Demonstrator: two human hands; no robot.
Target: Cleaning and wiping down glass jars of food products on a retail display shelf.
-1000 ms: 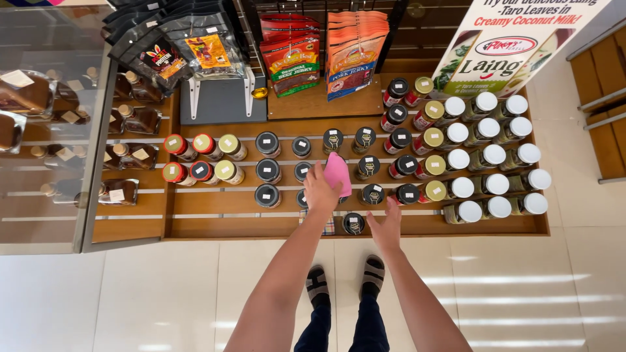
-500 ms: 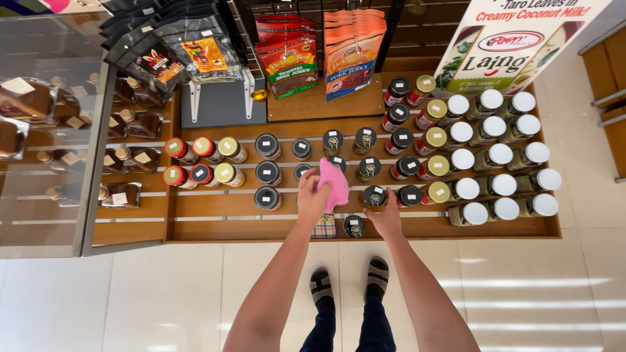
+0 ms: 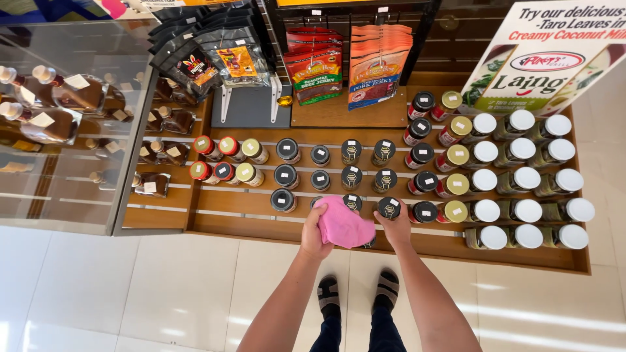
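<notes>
Head view (apparently overhead) faces downward.

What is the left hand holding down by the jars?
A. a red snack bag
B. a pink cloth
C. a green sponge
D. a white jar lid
B: the left hand grips a pink cloth at the front of the wooden shelf, while the right hand touches a black-lidded jar.
</notes>
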